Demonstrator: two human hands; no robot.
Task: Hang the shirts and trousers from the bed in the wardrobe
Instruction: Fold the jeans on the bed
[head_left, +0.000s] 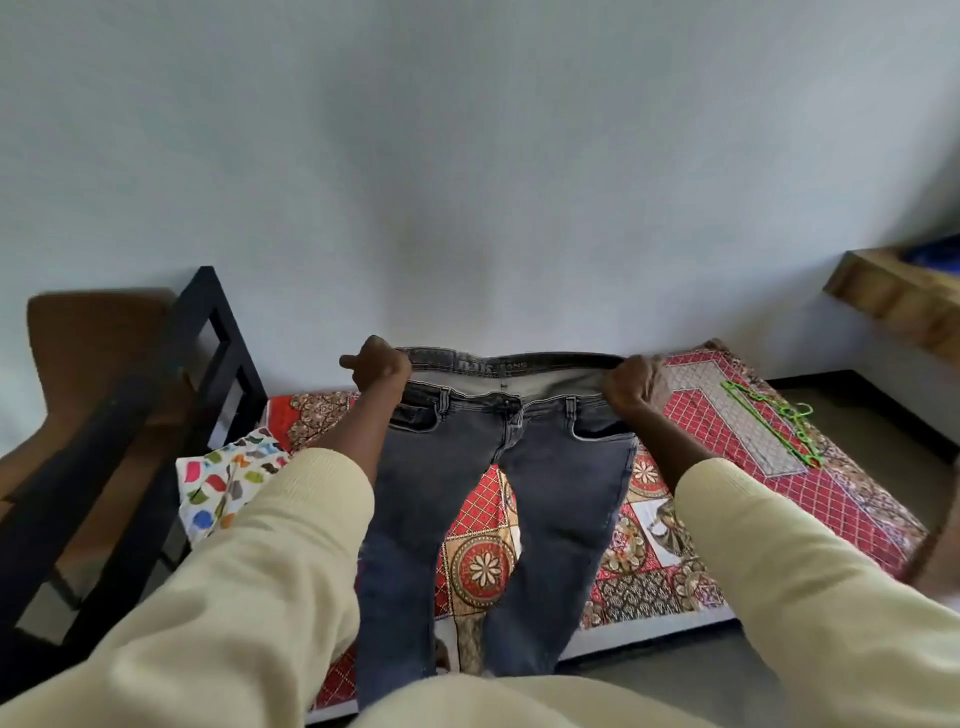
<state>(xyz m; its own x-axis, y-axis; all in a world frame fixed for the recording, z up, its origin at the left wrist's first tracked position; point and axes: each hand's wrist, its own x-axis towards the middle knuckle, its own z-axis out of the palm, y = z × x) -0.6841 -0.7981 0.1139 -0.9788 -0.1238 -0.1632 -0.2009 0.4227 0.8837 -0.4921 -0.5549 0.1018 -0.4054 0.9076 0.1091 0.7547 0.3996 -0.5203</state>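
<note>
We held the jeans up over the bed — both hands' fingers clamped on the waistband — and one loosened grip risked them slumping crooked.

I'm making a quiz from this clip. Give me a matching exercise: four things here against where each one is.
Things:
1. jeans
2. hangers
3. pillow
4. chair

Places:
a. on the bed's left end
b. held up by the waistband in both hands
c. beyond the bed frame, far left
d. on the bed's right side

Pairs: 1-b, 2-d, 3-a, 4-c
</note>
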